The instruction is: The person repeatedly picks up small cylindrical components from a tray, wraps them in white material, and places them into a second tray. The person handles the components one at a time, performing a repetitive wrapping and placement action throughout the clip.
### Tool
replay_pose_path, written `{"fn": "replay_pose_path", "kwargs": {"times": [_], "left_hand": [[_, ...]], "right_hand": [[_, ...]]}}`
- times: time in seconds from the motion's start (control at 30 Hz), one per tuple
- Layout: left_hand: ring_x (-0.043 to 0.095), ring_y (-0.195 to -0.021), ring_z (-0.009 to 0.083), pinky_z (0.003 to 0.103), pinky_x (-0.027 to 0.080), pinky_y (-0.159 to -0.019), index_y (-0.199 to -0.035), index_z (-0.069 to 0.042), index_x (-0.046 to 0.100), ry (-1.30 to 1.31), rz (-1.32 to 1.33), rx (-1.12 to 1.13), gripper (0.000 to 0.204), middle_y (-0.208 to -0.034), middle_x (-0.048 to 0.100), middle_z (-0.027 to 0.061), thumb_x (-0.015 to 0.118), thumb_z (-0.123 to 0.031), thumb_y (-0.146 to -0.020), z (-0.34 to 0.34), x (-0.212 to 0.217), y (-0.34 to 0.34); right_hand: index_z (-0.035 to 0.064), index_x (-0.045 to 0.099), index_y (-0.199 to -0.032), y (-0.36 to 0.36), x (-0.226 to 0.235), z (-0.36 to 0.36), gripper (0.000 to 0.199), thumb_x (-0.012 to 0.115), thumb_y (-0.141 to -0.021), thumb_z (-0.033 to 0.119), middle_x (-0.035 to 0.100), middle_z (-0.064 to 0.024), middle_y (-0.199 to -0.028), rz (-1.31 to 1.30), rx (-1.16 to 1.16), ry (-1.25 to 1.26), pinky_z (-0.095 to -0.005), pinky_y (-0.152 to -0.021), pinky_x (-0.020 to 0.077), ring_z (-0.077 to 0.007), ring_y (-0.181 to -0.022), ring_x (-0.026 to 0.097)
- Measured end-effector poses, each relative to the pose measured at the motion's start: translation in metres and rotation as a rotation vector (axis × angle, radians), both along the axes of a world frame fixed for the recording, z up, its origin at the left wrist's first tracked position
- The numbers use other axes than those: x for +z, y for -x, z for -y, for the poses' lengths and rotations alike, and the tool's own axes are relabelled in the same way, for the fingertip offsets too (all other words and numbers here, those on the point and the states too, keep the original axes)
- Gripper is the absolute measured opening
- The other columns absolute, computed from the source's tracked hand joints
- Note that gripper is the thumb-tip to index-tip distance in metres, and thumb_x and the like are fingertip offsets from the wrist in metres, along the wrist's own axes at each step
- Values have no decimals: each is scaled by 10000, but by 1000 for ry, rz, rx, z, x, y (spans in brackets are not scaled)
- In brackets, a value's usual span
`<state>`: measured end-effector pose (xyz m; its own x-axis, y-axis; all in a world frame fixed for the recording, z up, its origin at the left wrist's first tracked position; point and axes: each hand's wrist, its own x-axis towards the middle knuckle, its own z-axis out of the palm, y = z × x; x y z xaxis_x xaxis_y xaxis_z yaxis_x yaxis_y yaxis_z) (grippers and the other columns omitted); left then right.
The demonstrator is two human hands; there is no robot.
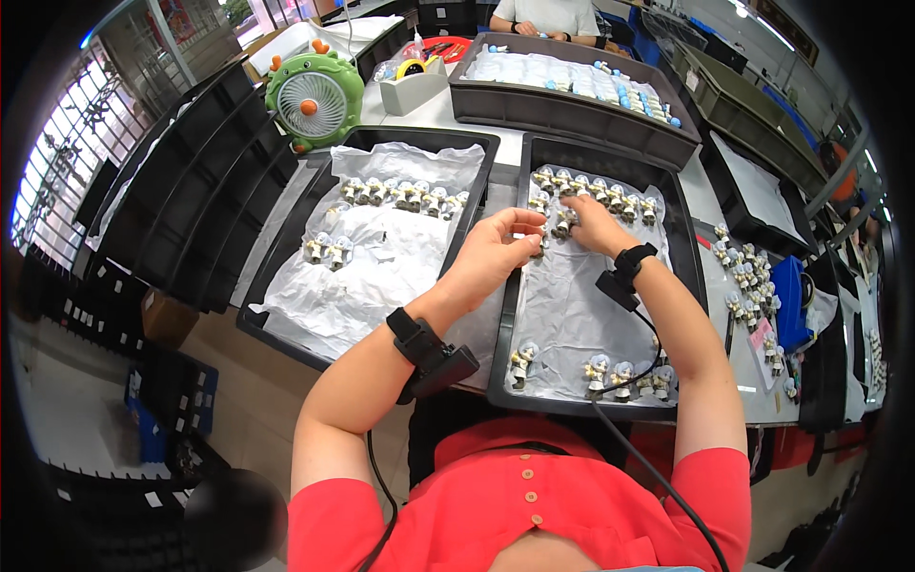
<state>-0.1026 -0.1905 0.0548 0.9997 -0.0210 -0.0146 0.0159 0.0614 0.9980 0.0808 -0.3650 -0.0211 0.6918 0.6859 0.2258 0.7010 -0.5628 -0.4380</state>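
Note:
Small figurines with pale hair, white-and-gold clothes and dark bases lie in a paper-lined black tray [693, 276] in front of me. Over its left rim reaches my left hand [491, 253], thumb and fingers curled round a figurine [544, 242] that they partly hide. My right hand [596, 229] comes in from the right, its fingers bent down on another figurine [561, 225]. A row of figurines [599, 189] runs along the tray's far end. Several more lie at the near end, with one figurine [522, 364] in the near left corner.
To the left, a second black tray [486, 162] holds figurines on crumpled white paper. Beyond stand a green fan [315, 100], a tape dispenser [413, 91] and a grey bin [572, 112] of blue-and-white pieces. Loose figurines [748, 276] cluster at right beside a blue box [789, 296]. A person sits opposite.

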Motion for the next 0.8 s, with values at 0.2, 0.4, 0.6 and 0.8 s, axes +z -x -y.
{"fn": "replay_pose_path", "kwargs": {"times": [0.2,0.4,0.6,0.8], "left_hand": [[530,-952,122,258,459,-800,-1233,-55,467,-94,79,67,459,-1166,470,81,640,-124,-814,4,-13,-3],[563,-972,179,278,493,-786,-1293,-60,400,-224,191,59,600,-1180,459,125,697,-154,-781,17,-3,4],[578,-953,153,252,508,-752,-1294,-43,391,-63,216,-32,590,-1156,452,115,693,-77,-789,31,10,16],[557,-938,129,242,493,-772,-1293,-36,398,-73,242,-27,575,-1148,457,76,681,-62,-792,30,7,14]], "right_hand": [[59,584,-1003,29,41,2,324,594,-698,-50,563,-89,-977,-17,151,-304,-302,-808,464,-239,-927,563],[46,507,-1157,98,81,14,444,571,-738,-86,558,-64,-1084,-234,270,-592,-289,-873,462,-154,-1003,555],[25,487,-1131,117,75,17,377,553,-779,-91,534,-63,-1086,-471,308,-756,-301,-891,461,-148,-1036,536],[32,485,-1107,109,64,16,313,545,-814,-61,515,-49,-1088,-627,352,-852,-292,-882,465,-145,-1052,523]]}}
